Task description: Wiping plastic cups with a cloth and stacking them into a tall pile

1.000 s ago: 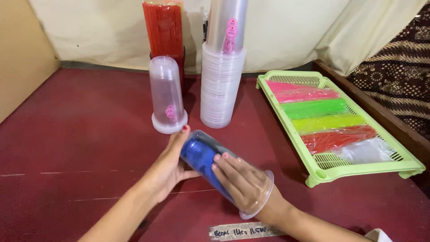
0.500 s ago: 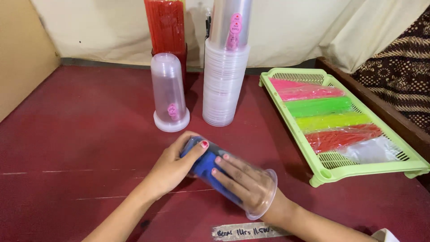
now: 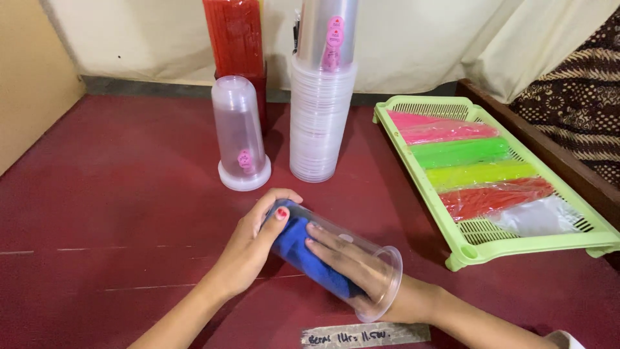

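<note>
Cup: I see a clear plastic cup (image 3: 336, 262) lying on its side on the red bench (image 3: 116, 194), mouth toward 5 o'clock, closed end toward 11 o'clock, at the near middle of the bench.
Cloth: a blue cloth (image 3: 298, 244) sits wadded inside the cup, packed toward the closed end.
Left hand: my left hand (image 3: 248, 249) wraps the closed end from the 9 o'clock side, fingers curled around the wall, thumb on top.
Right hand: my right hand (image 3: 345, 258) is pushed in through the mouth, fingers held together and flat against the cloth.
Handling: I judge the cup light, thin-walled and springy; a hard squeeze would dent or crack it, and its smooth wall looks slippery. The cloth looks soft and yielding.
Where to hold: I would hold round the closed end, where the wall is stiffest, not at the thin rim.
Around: an upturned cup (image 3: 240, 136) stands at 11 o'clock, a tall cup stack (image 3: 321, 123) at 12, and a green tray (image 3: 481, 249) of coloured packets at 2 o'clock.
</note>
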